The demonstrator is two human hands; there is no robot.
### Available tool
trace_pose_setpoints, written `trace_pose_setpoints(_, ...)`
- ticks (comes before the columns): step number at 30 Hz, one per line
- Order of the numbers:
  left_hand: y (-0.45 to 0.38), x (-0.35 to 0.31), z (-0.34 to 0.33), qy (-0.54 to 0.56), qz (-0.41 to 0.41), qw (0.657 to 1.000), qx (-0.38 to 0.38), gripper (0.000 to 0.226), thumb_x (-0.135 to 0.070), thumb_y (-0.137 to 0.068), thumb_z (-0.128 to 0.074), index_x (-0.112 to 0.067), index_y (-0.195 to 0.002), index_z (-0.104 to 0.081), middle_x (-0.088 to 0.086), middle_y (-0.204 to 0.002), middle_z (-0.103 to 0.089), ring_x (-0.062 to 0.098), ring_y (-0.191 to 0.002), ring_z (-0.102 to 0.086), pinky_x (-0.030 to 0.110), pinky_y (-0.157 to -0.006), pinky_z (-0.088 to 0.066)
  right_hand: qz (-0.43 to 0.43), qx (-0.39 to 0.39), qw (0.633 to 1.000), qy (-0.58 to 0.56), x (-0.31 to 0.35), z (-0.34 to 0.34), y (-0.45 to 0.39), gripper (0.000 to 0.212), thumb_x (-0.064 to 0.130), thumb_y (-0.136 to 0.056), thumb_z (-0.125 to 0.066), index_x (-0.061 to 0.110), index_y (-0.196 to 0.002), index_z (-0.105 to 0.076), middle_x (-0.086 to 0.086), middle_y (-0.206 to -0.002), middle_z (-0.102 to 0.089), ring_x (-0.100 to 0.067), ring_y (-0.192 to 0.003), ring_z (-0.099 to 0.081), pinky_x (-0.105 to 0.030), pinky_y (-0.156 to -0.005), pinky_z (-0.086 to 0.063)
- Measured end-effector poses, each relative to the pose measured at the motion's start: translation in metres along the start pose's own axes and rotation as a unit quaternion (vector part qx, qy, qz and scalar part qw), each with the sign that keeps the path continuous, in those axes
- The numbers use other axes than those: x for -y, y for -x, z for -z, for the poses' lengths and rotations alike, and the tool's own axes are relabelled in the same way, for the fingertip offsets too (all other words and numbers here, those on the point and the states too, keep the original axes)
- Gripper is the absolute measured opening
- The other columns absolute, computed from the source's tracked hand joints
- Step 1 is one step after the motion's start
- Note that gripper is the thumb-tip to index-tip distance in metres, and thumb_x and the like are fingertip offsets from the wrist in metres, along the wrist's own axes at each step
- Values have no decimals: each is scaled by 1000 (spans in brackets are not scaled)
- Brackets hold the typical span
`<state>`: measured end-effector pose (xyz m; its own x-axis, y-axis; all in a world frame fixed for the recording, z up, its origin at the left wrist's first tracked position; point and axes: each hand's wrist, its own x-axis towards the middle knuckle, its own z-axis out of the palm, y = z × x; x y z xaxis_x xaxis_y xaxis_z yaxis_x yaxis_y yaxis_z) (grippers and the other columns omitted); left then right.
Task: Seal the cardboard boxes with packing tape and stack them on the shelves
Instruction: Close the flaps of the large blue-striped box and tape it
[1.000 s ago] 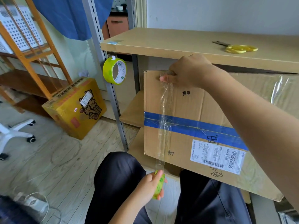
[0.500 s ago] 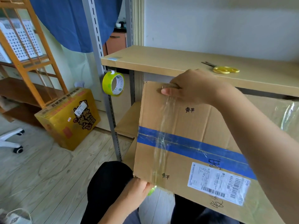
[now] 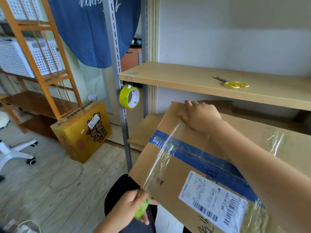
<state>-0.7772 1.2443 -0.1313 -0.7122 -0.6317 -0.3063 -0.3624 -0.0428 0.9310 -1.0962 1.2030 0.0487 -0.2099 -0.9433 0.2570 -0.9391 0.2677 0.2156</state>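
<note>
A brown cardboard box (image 3: 188, 167) with a blue tape band and a white shipping label lies tilted across my lap. My right hand (image 3: 200, 117) rests on its far top edge, fingers spread and pressing down the end of a clear tape strip (image 3: 161, 158). The strip runs down the box face to a green tape roll (image 3: 143, 207), which my left hand (image 3: 129, 209) grips at the box's near left corner. The roll is partly hidden by my fingers.
A second green tape roll (image 3: 129, 97) hangs on the grey shelf upright (image 3: 117, 68). Yellow scissors (image 3: 234, 84) lie on the wooden shelf (image 3: 176, 78). A yellow printed box (image 3: 80, 130) stands on the floor at left, near an orange rack (image 3: 42, 64) and a white chair base (image 3: 15, 152).
The box has tipped flatter and turned, its near left corner swinging toward me. My left hand pulled the roll down below that corner, stretching the strip. The camera has tilted up.
</note>
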Motion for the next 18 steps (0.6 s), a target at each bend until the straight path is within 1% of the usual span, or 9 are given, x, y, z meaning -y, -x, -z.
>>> trace_pose_setpoints(2,11,-14,-1,-6,-3,1000,-7,37,-43,-102,-45,-17,-122,-62,-3,-99,-78,23,-58,-69,38,-64,-57,-23,35,999,15,7,-1,-1,90,79,-89,-21,17,-152,-24,-11,-141,-50,-34,-123,-53,-42,-88,-47)
trace_pose_setpoints(3,17,-19,2,-12,0,1000,3,36,-42,-103,-45,-17,-123,-61,-4,-106,-77,23,-58,-69,35,-62,-56,-30,56,998,11,9,0,-3,94,82,-86,-21,17,-155,-17,-13,-146,-45,-36,-128,-49,-44,-92,-46)
trace_pose_setpoints(5,27,-29,3,0,13,1000,-1,37,-39,-104,-46,-13,-125,-60,-4,-111,-76,25,-60,-70,34,-61,-56,-24,92,995,-13,12,3,-9,98,84,-84,-21,20,-157,-8,-16,-151,-38,-40,-133,-44,-48,-100,-43)
trace_pose_setpoints(7,40,-38,2,15,22,1000,-14,37,-37,-104,-47,-9,-125,-61,-4,-108,-77,27,-59,-69,34,-60,-56,-6,104,994,-32,17,5,-12,97,85,-84,-20,23,-157,-5,-16,-152,-36,-42,-133,-44,-50,-103,-41)
trace_pose_setpoints(10,55,-45,1,14,45,998,-38,42,-37,-103,-48,0,-118,-62,-5,-105,-77,25,-57,-68,31,-56,-53,5,103,994,-42,28,5,-15,94,85,-83,-18,27,-157,-6,-16,-150,-39,-42,-131,-46,-50,-103,-42)
trace_pose_setpoints(13,70,-46,2,16,58,997,-54,44,-38,-103,-47,3,-112,-61,-5,-100,-78,22,-53,-68,29,-52,-51,19,144,987,-67,46,6,-26,93,85,-83,-20,32,-157,-2,-19,-153,-34,-44,-134,-42,-52,-105,-38)
trace_pose_setpoints(15,79,-45,7,27,66,995,-67,43,-40,-103,-48,0,-110,-62,-4,-99,-78,22,-51,-67,27,-49,-50,27,175,980,-90,58,5,-37,91,82,-86,-23,32,-157,3,-21,-155,-29,-45,-136,-39,-52,-106,-36)
trace_pose_setpoints(17,84,-43,14,58,81,990,-100,37,-36,-103,-49,-2,-103,-63,0,-96,-79,20,-45,-64,23,-45,-47,33,200,974,-105,69,-3,-45,88,78,-89,-24,31,-157,5,-23,-156,-28,-43,-138,-36,-52,-108,-33)
trace_pose_setpoints(18,85,-42,18,60,86,987,-121,36,-33,-104,-49,0,-99,-61,1,-93,-79,20,-43,-62,22,-43,-45,33,213,971,-102,74,-11,-45,86,77,-90,-23,31,-157,5,-23,-157,-26,-43,-139,-34,-52,-109,-31)
